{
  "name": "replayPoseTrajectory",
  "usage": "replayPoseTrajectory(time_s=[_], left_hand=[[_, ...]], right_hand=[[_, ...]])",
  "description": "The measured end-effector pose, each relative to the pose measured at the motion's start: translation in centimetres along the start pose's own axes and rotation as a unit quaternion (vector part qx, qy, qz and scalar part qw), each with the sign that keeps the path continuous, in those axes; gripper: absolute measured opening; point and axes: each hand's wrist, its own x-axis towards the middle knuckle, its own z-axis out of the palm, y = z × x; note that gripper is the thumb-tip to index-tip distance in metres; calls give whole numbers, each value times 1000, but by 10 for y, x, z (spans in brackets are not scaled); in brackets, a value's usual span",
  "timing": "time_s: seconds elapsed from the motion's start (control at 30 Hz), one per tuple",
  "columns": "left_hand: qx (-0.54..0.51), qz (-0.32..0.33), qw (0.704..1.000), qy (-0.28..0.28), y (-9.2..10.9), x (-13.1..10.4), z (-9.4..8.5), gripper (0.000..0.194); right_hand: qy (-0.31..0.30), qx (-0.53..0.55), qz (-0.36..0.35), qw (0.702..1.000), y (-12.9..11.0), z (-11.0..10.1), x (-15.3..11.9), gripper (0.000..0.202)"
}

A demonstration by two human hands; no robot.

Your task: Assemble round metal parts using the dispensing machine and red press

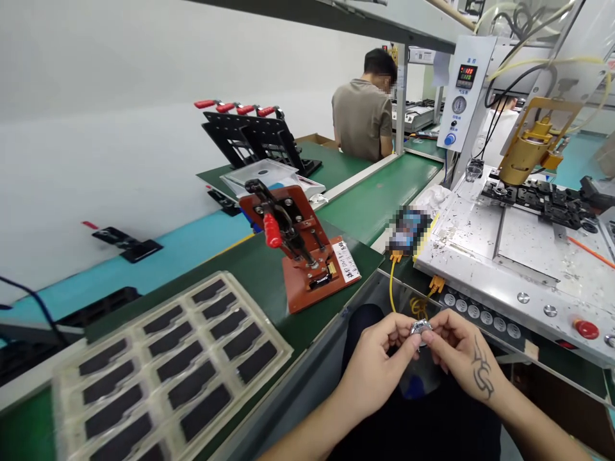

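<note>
Over my lap, a small round silvery metal part (421,327) is pinched between the fingertips of both hands. My left hand (382,358) grips its left side, thumb in front. On its right side, my right hand (454,342) holds it with thumb and forefinger. The fingers cover part of it, so its exact kind cannot be made out. Just beyond the hands lies a coiled yellow cable (417,310). A strip with several round silvery pieces (473,311) sits along the machine's front edge, to the right of my hands.
A clear tray (283,349) of dark flat pieces lies at left on the green bench. Behind it stands a brown clamp fixture (307,282) with a red handle. At right is a machine (485,237) with a brass head (523,157). A co-worker (362,118) sits farther back.
</note>
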Motion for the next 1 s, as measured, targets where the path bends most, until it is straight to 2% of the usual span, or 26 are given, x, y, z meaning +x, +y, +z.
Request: replayPoseTrajectory(time_s=[0.07,0.13,0.27,0.37,0.43,0.53,0.6,0.63,0.7,0.77,0.87,0.93,1.0], left_hand=[[-11,-6,1000,-6,1,1,-2,21],[-16,-12,1000,-5,1,2,-3,18],[31,4,999,19,9,-2,-6,12],[121,58,991,17,32,-9,-19,10],[209,147,965,63,57,-11,-38,11],[302,297,880,215,96,-3,-81,10],[332,369,831,249,113,11,-112,20],[356,393,816,230,117,19,-125,26],[396,399,808,176,118,35,-144,41],[405,397,808,158,118,46,-151,55],[381,407,807,195,131,55,-151,60],[353,408,810,232,154,62,-156,53],[320,390,822,264,179,72,-170,43]], right_hand=[[-33,-54,-40,997,-3,-8,1,34],[-68,-135,-120,981,-6,-15,2,46],[-121,-296,-274,907,-14,-16,7,47],[-104,-315,-349,876,-17,-12,15,50],[-92,-304,-377,870,-18,-10,24,53],[-91,-290,-372,877,-26,-7,44,48],[-93,-279,-360,885,-33,-3,57,42],[-91,-271,-361,888,-36,0,62,40],[-83,-253,-360,894,-42,7,69,38],[-72,-236,-352,903,-45,13,74,38],[-66,-225,-328,915,-47,22,82,38],[-72,-222,-320,918,-50,28,93,38],[-81,-216,-318,920,-53,37,108,37]])
